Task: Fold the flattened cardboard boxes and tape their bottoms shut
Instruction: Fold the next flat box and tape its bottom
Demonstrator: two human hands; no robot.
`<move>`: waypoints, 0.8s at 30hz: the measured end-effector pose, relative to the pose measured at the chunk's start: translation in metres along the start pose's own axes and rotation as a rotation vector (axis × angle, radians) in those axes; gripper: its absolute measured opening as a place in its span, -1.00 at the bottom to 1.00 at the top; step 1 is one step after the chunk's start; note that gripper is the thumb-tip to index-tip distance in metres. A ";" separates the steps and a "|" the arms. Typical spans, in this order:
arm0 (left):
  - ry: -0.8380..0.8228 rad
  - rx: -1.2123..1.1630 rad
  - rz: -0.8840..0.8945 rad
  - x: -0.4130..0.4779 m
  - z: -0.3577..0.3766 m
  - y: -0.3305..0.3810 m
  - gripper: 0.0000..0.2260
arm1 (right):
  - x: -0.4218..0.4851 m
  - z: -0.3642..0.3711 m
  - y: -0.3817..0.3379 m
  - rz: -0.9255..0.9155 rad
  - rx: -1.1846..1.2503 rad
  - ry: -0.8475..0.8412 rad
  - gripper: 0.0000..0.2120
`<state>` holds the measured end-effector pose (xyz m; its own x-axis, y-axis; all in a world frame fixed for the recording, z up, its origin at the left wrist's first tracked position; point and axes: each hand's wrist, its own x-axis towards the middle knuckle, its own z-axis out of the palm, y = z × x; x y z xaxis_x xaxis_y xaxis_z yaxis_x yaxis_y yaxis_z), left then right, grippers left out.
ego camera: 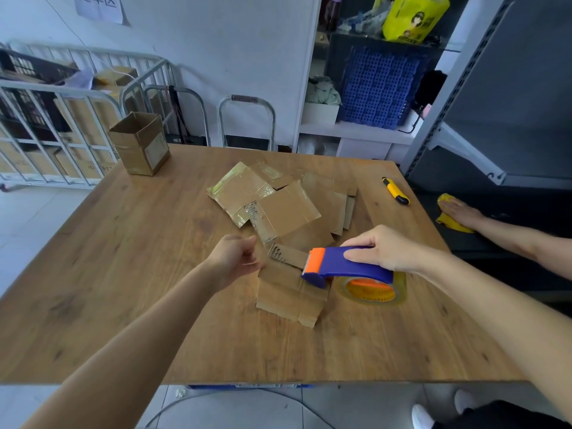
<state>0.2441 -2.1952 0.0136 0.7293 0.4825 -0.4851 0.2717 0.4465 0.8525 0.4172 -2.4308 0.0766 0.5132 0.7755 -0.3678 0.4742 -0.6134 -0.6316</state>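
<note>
Cardboard box (284, 294), flat, creased, blue tape dispenser (356, 269)

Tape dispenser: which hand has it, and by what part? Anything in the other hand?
The right hand grips the tape dispenser by its blue handle. The left hand is blurred beside the flattened box; any hold cannot be told.

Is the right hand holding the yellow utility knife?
No, the right hand grips the tape dispenser; the utility knife lies apart on the table.
</note>
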 end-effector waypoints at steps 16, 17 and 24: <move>0.067 0.661 0.089 0.044 -0.008 0.003 -0.79 | -0.009 0.012 0.014 -0.028 0.167 0.032 -0.78; 0.082 0.629 0.081 0.045 -0.010 -0.002 -0.79 | -0.010 0.013 0.015 -0.032 0.178 0.040 -0.78; 0.146 0.545 0.053 0.050 -0.006 -0.019 -0.78 | -0.010 0.020 0.025 -0.050 0.258 0.055 -0.79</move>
<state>0.2718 -2.1753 -0.0284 0.6667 0.6105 -0.4275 0.5504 -0.0165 0.8347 0.4094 -2.4511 0.0512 0.5350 0.7904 -0.2984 0.3056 -0.5104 -0.8038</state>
